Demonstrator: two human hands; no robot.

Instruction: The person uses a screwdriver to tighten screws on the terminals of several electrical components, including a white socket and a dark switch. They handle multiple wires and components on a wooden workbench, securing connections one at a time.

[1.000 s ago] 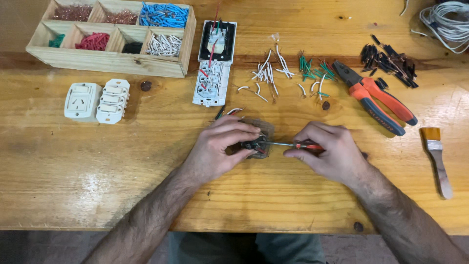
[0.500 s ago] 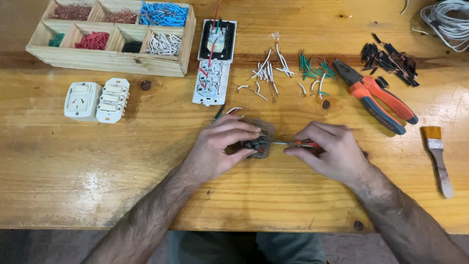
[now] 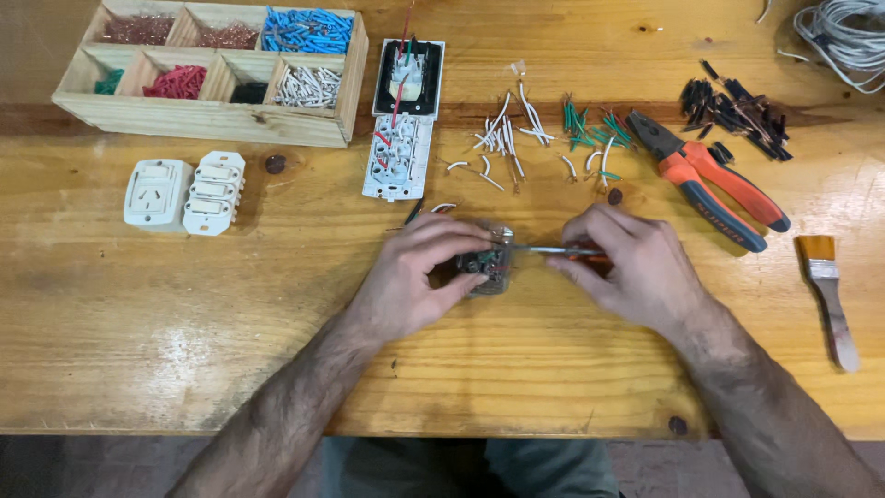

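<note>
Pinching a small electrical module [image 3: 486,266] on the wooden table [image 3: 138,369] with the left hand [image 3: 415,277], and gripping a screwdriver [image 3: 553,250] in the right hand [image 3: 631,267], tip at the module. Farther out: white switch plate [image 3: 398,157], wire bits [image 3: 502,134], orange pliers [image 3: 714,189], brush [image 3: 830,295]. Farthest back: wooden tray [image 3: 217,120] of sorted wire pieces.

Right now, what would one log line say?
left hand: steadies small module | right hand: holds screwdriver, tip at module | surface: wooden table
</note>
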